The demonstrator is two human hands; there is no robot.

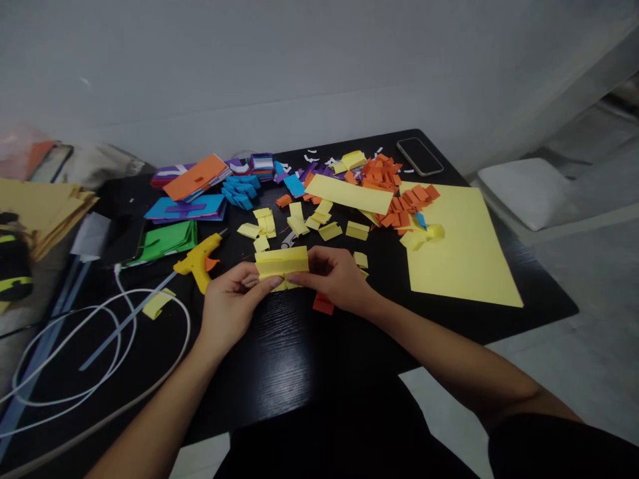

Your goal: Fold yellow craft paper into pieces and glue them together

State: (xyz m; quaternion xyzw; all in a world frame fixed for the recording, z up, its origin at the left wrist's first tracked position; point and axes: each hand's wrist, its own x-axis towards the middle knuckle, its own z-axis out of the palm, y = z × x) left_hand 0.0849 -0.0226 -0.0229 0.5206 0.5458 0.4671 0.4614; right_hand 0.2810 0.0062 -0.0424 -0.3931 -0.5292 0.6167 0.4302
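Both of my hands hold a folded yellow paper strip (282, 261) just above the black table (279, 359). My left hand (232, 303) pinches its left end, fingers closed. My right hand (335, 278) grips the right end, fingers curled round it. Small folded yellow pieces (299, 225) lie scattered just beyond the strip. An orange scrap (323, 305) lies under my right wrist.
A yellow glue gun (198, 261) with a white cord (100, 346) lies left of my hands. Stacks of coloured paper (184, 207), orange scraps (399, 193), a big yellow sheet (464, 253) and a phone (419, 156) lie farther back and right. A white cushion (529, 189) sits on the floor.
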